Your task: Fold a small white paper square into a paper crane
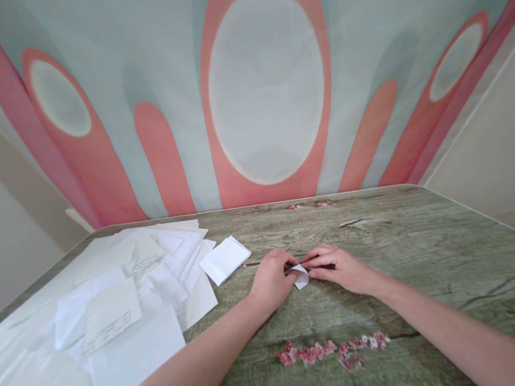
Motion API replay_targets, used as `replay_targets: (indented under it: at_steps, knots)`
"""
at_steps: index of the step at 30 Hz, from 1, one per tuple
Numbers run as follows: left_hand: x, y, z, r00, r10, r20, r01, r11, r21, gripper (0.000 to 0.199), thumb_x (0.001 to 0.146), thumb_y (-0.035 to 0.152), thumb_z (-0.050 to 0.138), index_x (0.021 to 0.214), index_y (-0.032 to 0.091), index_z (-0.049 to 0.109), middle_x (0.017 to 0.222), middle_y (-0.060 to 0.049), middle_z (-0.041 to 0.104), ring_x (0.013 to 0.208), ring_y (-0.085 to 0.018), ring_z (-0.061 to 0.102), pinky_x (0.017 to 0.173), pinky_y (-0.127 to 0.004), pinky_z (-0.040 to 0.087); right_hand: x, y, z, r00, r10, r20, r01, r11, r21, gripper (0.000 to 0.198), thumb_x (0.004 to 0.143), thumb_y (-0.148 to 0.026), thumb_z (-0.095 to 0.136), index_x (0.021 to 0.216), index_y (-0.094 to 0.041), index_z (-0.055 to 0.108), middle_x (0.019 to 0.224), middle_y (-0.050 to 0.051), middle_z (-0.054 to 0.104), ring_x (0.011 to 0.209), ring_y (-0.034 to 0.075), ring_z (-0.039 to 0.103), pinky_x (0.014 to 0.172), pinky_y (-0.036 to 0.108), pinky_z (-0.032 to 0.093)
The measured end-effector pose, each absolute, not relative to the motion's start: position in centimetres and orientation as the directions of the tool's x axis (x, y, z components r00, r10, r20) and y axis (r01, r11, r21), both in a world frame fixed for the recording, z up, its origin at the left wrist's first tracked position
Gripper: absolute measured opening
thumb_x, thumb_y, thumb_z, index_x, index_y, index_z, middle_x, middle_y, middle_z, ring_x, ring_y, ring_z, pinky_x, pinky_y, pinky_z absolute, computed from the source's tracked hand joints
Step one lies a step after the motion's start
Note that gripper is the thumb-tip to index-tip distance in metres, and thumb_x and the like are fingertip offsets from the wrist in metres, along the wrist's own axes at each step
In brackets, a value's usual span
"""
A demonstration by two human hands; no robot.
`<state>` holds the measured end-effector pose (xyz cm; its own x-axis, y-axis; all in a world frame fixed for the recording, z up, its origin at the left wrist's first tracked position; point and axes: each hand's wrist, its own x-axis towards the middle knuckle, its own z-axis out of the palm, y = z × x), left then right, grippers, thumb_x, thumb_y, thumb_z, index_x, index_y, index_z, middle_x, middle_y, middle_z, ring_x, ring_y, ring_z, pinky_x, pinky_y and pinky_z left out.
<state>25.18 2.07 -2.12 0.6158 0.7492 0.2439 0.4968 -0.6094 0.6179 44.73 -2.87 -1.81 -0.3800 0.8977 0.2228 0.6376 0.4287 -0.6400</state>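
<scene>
A small curled piece of white paper (300, 277) stands between my two hands near the middle of the wooden-patterned table. My left hand (274, 280) pinches its left side, thumb low and fingers curled over the top. From the right, my right hand (337, 269) touches the paper's other edge with the fingertips and thumb close together. The part of the paper under the fingers is hidden. Just left of my left hand lies a small stack of white paper (225, 259), flat on the table.
A large, loose pile of white sheets (130, 340), some with print, spreads over the table's left side. Pink flower patterns (314, 351) show on the tabletop (422, 251) in front of my hands. Behind the table hangs a grey and coral curtain (275, 191).
</scene>
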Motion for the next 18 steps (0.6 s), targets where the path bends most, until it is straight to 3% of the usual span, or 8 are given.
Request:
replay_targets:
  at_steps: [18]
  knots:
    - [25.2, 1.7, -1.8, 0.619, 0.739, 0.266, 0.510, -0.635, 0.579, 0.013, 0.072, 0.014, 0.058, 0.083, 0.020, 0.063, 0.082, -0.002, 0.058, 0.079, -0.017, 0.054, 0.071, -0.026, 0.042, 43.0, -2.8, -2.5, -0.186, 0.943, 0.276, 0.724, 0.321, -0.610, 0.013, 0.077, -0.030, 0.065, 0.088, -0.026, 0.071, 0.093, 0.001, 0.067, 0.088, 0.019, 0.058, 0.081, 0.034, 0.038]
